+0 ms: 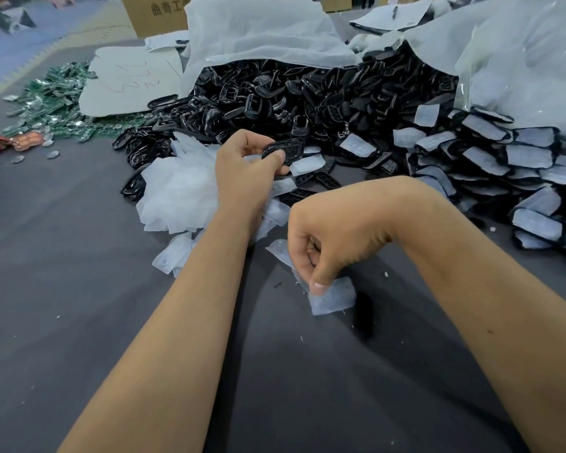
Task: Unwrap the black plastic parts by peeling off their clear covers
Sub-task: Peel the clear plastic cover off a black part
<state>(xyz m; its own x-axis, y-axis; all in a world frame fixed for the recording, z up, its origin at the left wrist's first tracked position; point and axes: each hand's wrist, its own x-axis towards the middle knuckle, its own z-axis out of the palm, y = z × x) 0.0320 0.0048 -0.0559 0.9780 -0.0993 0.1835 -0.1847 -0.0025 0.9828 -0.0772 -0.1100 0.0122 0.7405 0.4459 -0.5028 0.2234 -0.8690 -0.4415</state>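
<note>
The black plastic part [283, 153] sits pinched between the thumb and curled fingers of the left hand [242, 168], just above the heap of peeled film [180, 191]. It looks light, rigid and glossy, likely slippery, so its rim is the safest hold. The right hand [324, 237] pinches a limp clear cover [332, 295] under its fingertips, above the dark table [79, 289]; wrapped parts [504, 158] lie beyond.

Glossy black parts [307, 93], milky clear covers [332, 295], green boards [53, 103].
</note>
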